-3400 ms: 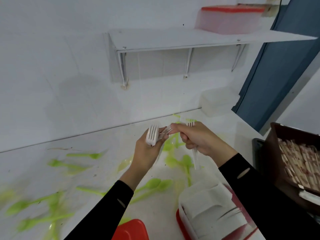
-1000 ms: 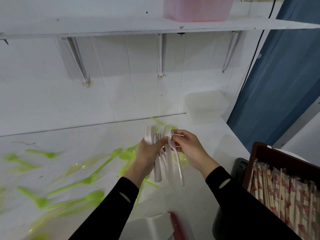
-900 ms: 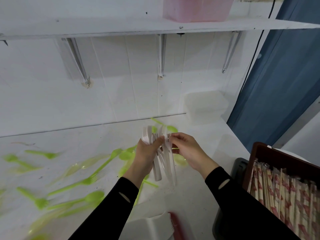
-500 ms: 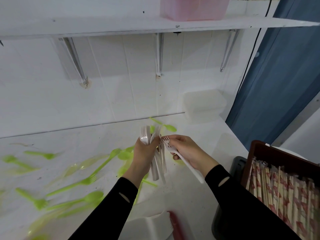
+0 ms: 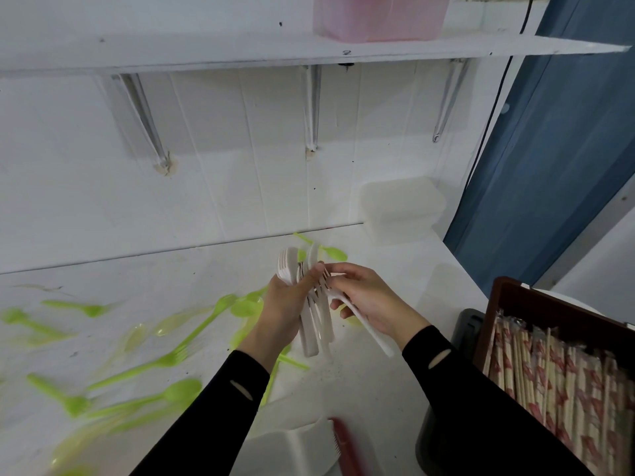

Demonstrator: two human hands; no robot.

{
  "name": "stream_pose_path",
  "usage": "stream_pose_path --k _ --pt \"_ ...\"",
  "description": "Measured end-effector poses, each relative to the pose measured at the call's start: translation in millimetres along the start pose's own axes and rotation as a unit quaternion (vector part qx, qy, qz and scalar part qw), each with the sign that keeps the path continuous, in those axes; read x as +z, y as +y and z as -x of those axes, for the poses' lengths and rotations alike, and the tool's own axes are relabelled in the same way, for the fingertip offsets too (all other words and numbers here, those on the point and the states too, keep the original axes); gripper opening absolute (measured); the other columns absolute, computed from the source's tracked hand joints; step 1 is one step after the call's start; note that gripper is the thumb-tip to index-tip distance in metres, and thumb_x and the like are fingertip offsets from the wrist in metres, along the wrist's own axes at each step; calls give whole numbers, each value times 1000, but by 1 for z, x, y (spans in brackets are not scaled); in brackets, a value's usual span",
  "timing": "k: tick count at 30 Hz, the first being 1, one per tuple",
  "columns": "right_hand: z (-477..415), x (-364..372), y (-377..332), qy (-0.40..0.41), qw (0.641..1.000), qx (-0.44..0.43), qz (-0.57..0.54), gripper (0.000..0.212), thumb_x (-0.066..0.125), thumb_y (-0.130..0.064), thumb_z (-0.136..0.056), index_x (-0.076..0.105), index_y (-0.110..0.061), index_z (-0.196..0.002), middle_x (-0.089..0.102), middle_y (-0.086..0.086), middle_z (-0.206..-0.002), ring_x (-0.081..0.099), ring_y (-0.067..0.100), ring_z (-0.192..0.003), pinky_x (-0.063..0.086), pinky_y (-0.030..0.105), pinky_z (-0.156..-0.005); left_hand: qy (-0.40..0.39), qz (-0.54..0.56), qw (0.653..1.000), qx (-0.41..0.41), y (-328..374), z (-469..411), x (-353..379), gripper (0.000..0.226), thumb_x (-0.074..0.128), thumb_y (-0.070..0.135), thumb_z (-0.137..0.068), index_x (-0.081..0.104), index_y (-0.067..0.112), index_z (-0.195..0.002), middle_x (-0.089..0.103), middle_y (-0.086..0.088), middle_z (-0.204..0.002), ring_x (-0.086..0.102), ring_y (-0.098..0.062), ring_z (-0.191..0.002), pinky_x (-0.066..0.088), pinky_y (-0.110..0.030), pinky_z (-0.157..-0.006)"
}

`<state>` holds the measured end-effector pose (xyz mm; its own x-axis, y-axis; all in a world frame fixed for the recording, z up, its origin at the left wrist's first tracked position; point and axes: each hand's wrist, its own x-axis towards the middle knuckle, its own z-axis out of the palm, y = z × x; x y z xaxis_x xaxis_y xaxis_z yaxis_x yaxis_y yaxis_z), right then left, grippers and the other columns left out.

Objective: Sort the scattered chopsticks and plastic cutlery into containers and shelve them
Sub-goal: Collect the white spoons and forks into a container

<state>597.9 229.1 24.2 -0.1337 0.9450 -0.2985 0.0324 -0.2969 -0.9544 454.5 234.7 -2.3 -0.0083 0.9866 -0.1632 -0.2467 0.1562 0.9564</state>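
My left hand [image 5: 282, 309] grips a bundle of several white plastic forks [image 5: 311, 304], tines up, above the white counter [image 5: 378, 383]. My right hand [image 5: 369, 300] holds one more white fork [image 5: 369, 329] against the bundle, its handle slanting down to the right. Green plastic spoons and forks [image 5: 158, 362] lie scattered over the counter's left and middle. A brown box of wrapped chopsticks [image 5: 563, 376] stands at the right.
A white shelf [image 5: 240, 49] runs overhead with a pink container [image 5: 378, 18] on it. A translucent lidded box [image 5: 400, 209] sits at the counter's back right corner. A white container with a red rim [image 5: 309, 448] lies near the bottom. A blue curtain [image 5: 549, 149] hangs at the right.
The view has shifted toward the wall and shelf. My right hand has brought another white fork up to the bundle in my left hand, and the bundle has grown.
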Motion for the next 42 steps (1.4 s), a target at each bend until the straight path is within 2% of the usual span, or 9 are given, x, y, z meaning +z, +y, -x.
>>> stream_pose_path --k 8,12,16,23,28,32,35,37,42 --pt "-7 0 -1 53 994 -75 -67 7 69 -10 -90 70 -11 -96 69 1 -83 64 11 -67 48 18 -53 9 139 985 -99 8 0 -1 32 64 24 -94 67 -2 -112 71 -21 -107 71 -32 -93 60 -41 -72" --pt "-10 -1 4 71 985 -90 -130 10 68 -7 -90 69 -11 -99 72 4 -86 67 19 -81 53 29 -70 24 111 989 -99 6 -1 -1 16 66 14 -91 69 -2 -94 68 -24 -91 67 -32 -76 55 -40 -73" --pt "-14 3 10 99 984 -115 -88 10 72 -12 -88 72 -16 -97 74 2 -92 69 20 -91 53 34 -85 -17 113 989 -93 3 1 4 16 63 8 -92 67 -4 -102 58 -28 -101 54 -36 -90 44 -48 -83" --pt "-16 4 15 175 963 -191 75 5 66 -19 -92 68 -19 -97 67 -9 -95 60 3 -81 49 17 -73 -81 142 980 -111 10 7 4 33 61 10 -93 62 -11 -118 67 -28 -109 68 -34 -95 59 -42 -82" --pt "-18 7 21 132 951 -218 175 8 61 -22 -96 68 -25 -98 62 -7 -103 58 0 -88 43 8 -74 -41 154 981 -114 9 7 6 20 62 3 -91 65 -11 -105 70 -23 -87 71 -30 -74 59 -36 -63" --pt "-19 7 27 17 957 -176 229 33 61 -24 -96 63 -26 -129 53 -9 -121 51 -14 -103 37 -1 -85 25 157 980 -117 7 3 -2 15 66 6 -90 67 -9 -89 67 -19 -74 68 -28 -62 57 -33 -54" --pt "-20 6 27 25 962 -180 203 38 61 -17 -96 61 -25 -133 56 -9 -124 61 1 -100 48 10 -87 22 161 981 -104 9 3 -1 12 63 4 -92 66 -6 -87 67 -12 -67 67 -23 -58 54 -28 -50" --pt "-21 4 26 56 967 -173 177 36 62 -15 -95 63 -27 -130 62 -8 -123 67 13 -89 56 23 -84 -2 163 983 -90 11 5 2 8 59 -4 -91 65 -8 -93 68 -13 -72 67 -23 -65 55 -26 -54" --pt "-22 -2 23 113 964 -183 155 21 67 -14 -91 71 -21 -111 71 -13 -105 66 3 -93 50 20 -84 -8 216 975 -61 8 3 4 23 57 -8 -91 58 -17 -112 67 -28 -108 70 -32 -97 59 -31 -75"
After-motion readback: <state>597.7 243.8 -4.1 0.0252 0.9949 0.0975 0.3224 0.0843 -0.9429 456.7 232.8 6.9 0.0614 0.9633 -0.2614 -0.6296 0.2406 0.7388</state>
